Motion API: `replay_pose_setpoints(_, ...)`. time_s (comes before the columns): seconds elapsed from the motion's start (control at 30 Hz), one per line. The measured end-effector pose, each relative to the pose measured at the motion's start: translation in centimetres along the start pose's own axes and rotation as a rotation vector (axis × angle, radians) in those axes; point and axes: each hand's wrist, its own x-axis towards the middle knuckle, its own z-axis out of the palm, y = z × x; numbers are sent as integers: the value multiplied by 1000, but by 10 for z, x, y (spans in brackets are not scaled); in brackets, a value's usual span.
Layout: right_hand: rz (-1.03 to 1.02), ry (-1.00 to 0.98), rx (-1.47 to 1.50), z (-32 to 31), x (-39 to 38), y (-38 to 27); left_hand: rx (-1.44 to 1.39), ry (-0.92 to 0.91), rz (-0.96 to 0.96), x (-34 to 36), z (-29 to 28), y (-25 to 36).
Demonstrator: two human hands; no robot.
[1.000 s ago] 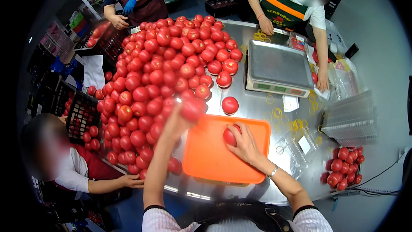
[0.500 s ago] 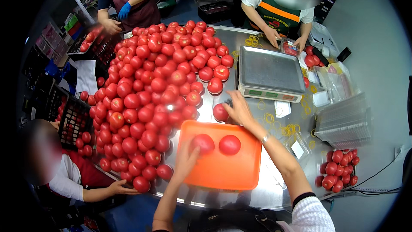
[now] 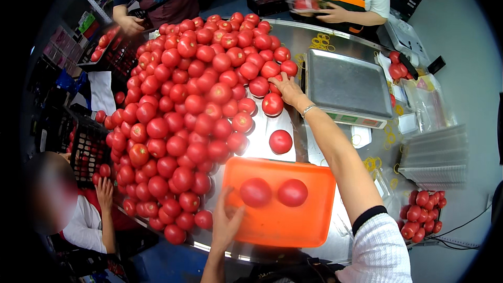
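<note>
An orange tray [image 3: 277,225] lies before me with two red tomatoes in it, a left tomato [image 3: 255,192] and a right tomato [image 3: 292,193]. My left hand [image 3: 228,222] is at the tray's left side, fingers apart and holding nothing. My right arm reaches across the table to the right edge of a large tomato heap [image 3: 183,120]. There my right hand [image 3: 289,92] has its fingers curled over a tomato [image 3: 276,87], partly hiding it. A single tomato [image 3: 280,142] sits on the metal table between the tray and that hand.
A scale [image 3: 346,84] stands right of my right hand. Rubber bands [image 3: 321,42], stacked clear trays [image 3: 435,157] and a pack of tomatoes [image 3: 422,215] are on the right. Three people work around the table; one across holds a clear pack [image 3: 308,4]. A black crate [image 3: 90,152] stands left.
My right hand has left the single tomato and moved farther away to the heap's edge. My left hand has moved off the left tomato in the tray. The person across has lifted a pack.
</note>
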Motion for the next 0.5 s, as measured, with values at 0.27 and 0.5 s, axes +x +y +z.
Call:
replay_pose_setpoints(0.27,-41,189,922,-114,-89,-90,24,247,227,10,-4,23)
replay_pose_setpoints(0.5,-410,-71,889,-138,-270,-166,399,104,824,7,36,56)
